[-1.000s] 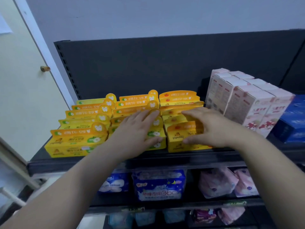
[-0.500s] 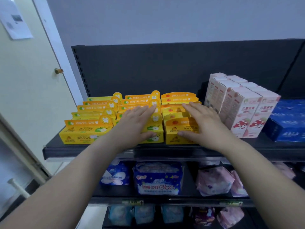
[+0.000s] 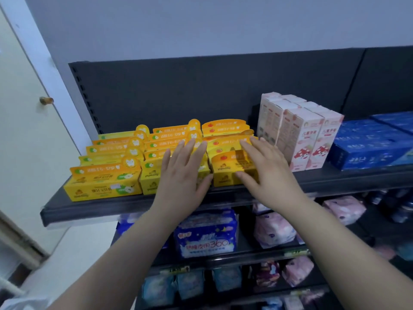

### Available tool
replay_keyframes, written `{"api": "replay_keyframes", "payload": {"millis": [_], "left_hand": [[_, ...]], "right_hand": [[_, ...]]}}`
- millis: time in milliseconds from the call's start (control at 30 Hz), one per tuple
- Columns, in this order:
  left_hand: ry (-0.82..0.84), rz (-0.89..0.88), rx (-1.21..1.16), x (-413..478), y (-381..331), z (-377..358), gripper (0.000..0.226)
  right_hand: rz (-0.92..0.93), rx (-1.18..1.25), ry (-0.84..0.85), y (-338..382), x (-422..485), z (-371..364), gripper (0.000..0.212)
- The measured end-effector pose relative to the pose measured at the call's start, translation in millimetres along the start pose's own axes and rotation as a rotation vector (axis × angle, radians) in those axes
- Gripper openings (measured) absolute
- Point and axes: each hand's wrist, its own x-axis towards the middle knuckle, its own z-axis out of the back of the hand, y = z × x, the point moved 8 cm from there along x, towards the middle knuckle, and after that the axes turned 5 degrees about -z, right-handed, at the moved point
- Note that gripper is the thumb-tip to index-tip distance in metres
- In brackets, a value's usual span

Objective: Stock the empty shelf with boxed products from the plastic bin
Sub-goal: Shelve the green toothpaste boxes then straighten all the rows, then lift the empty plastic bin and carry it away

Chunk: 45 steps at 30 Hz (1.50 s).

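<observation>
Dark shelf (image 3: 93, 211), 3 rows of yellow boxes (image 3: 105, 182): left hand (image 3: 182, 177), right hand (image 3: 270, 175) flat atop them, fingers (image 3: 190, 149) straight, gripping nothing. Likely light, crushable; grasp sides.

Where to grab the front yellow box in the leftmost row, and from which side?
Likely its left end, coming from the front-left. The front yellow box lies long side along the shelf edge; its left end and front face are bare, while another yellow box sits right behind it and the middle row stands close at its right end.
</observation>
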Motion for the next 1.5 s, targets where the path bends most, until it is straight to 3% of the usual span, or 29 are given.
{"api": "replay_keyframes", "payload": {"millis": [167, 333, 633, 1167, 1500], "left_hand": [[-0.049, -0.086, -0.268, -11.4, -36.6, -5.3, 0.058], [-0.032, -0.166, -0.387, -19.5, -68.4, -27.2, 0.059], [0.035, -0.299, -0.590, -18.8, -154.3, -62.6, 0.054], [0.191, -0.668, -0.819, -17.8, -458.4, -113.8, 0.056], [0.417, -0.950, -0.970, -70.5, -629.9, -136.1, 0.060]], "right_hand": [[-0.101, 0.023, -0.065, -10.3, -35.9, 12.8, 0.066], [-0.264, 0.054, -0.162, -35.4, -91.5, 26.5, 0.066], [-0.546, -0.178, -0.140, -93.6, -196.3, 69.4, 0.071], [-1.048, -0.432, -0.331, -225.0, -405.1, 234.2, 0.072], [-1.383, -0.555, -0.447, -249.2, -542.3, 296.4, 0.067]]}}
